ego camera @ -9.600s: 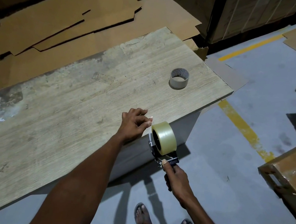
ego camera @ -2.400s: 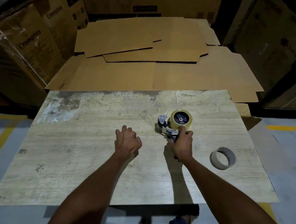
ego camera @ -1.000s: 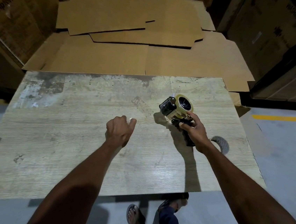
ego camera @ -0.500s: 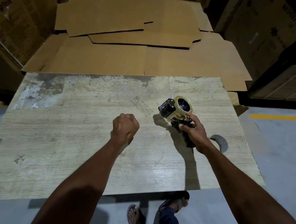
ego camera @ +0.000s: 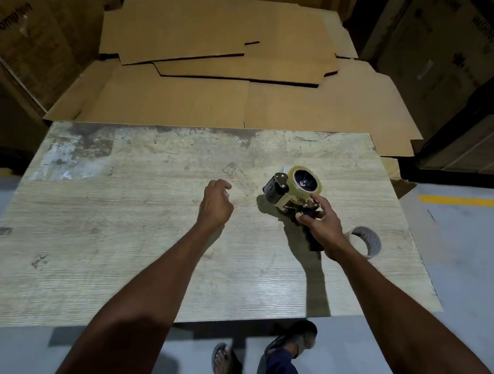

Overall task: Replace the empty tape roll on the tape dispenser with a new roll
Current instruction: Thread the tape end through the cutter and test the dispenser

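Observation:
The tape dispenser (ego camera: 281,192) lies on the worn wooden table (ego camera: 112,233), right of the middle, with a full roll of clear tape (ego camera: 306,183) on its hub. My right hand (ego camera: 324,225) holds the dispenser's black handle, thumb and forefinger up near the roll. My left hand (ego camera: 216,203) hovers just left of the dispenser, fingers loosely curled and holding nothing. The empty cardboard tape core (ego camera: 366,240) stands on the table behind my right wrist, partly hidden by it.
Flattened cardboard sheets (ego camera: 222,62) are piled beyond the table's far edge. Tall stacked cartons (ego camera: 28,26) rise at the left, and more cartons (ego camera: 480,74) at the right. The table's near edge is close to my sandalled feet (ego camera: 251,361) on the grey floor.
My left hand has loosened from a fist and moved slightly toward the dispenser. The right hand stays on the handle, and the dispenser has barely shifted.

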Tool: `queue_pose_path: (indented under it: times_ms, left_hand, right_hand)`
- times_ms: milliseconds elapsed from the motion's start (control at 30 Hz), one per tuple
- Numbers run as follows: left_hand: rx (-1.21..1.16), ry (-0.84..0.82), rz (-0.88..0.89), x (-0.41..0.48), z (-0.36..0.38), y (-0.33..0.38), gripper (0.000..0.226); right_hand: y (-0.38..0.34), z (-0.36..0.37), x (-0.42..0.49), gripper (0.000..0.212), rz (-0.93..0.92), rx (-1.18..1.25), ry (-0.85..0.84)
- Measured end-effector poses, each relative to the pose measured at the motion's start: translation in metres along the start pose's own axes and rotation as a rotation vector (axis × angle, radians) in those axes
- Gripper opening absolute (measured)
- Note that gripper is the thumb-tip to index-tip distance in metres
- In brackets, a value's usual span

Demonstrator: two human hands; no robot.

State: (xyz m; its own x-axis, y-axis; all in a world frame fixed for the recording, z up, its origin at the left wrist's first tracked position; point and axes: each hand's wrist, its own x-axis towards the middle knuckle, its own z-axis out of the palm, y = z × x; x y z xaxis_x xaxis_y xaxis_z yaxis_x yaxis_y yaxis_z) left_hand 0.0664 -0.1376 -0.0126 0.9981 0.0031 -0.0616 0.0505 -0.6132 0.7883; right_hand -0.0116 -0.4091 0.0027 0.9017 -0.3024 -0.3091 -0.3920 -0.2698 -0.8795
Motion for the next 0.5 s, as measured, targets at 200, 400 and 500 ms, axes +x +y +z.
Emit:
queue_pose_path:
  times_ms: [200,400,500]
  left_hand:
    - [-0.081,-0.129,0.075,-0.002,-0.002,-0.034,0.064]
    - [-0.015,-0.026,0.037,-0.018,-0.015,-0.046,0.068]
    - [-0.109,0.057,0.011,-0.025,-0.029,-0.037,0.029]
  right_hand:
    - [0.007,0.021,-0.008,0.071,0.005,-0.061,0.048]
    - [0.011,0.041,-0.006,0.069,0.015,-0.089,0.066]
    - [0.011,0.041,-0.011,0.067,-0.021,-0.134,0.071]
